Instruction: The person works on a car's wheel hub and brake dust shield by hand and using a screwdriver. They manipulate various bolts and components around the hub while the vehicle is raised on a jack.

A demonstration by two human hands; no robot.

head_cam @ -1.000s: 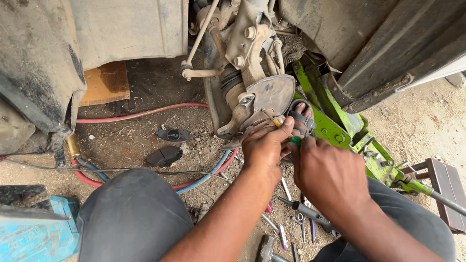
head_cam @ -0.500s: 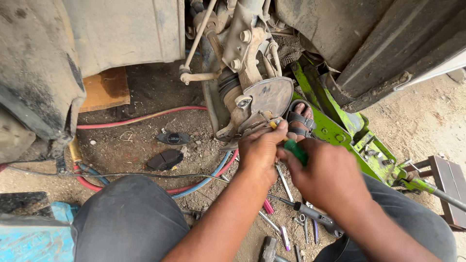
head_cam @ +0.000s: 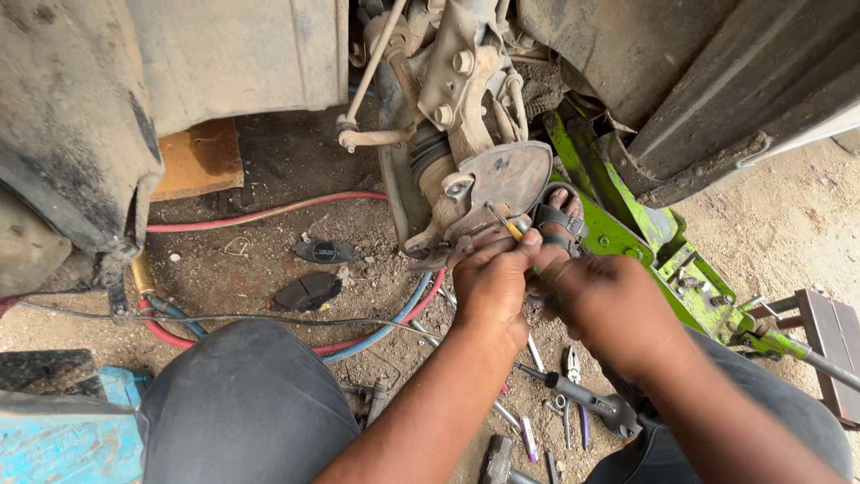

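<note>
While the wheel hub (head_cam: 488, 170) hung bare beside the green jack (head_cam: 627, 237), both hands met just below it: left hand (head_cam: 493, 282) pinching a yellow-tipped tool (head_cam: 506, 224) against the hub, right hand (head_cam: 614, 309) closed around something hidden. Risk: tool slipping off greasy metal.

No packages, labels, signs or screens show anywhere in view

Bare dirt ground (head_cam: 788, 197), strewn with grit, lies in flat daylight. A wooden board (head_cam: 199, 157) sits far left under the raised car body (head_cam: 224, 54). A dark bench (head_cam: 829, 345) stands right.
</note>
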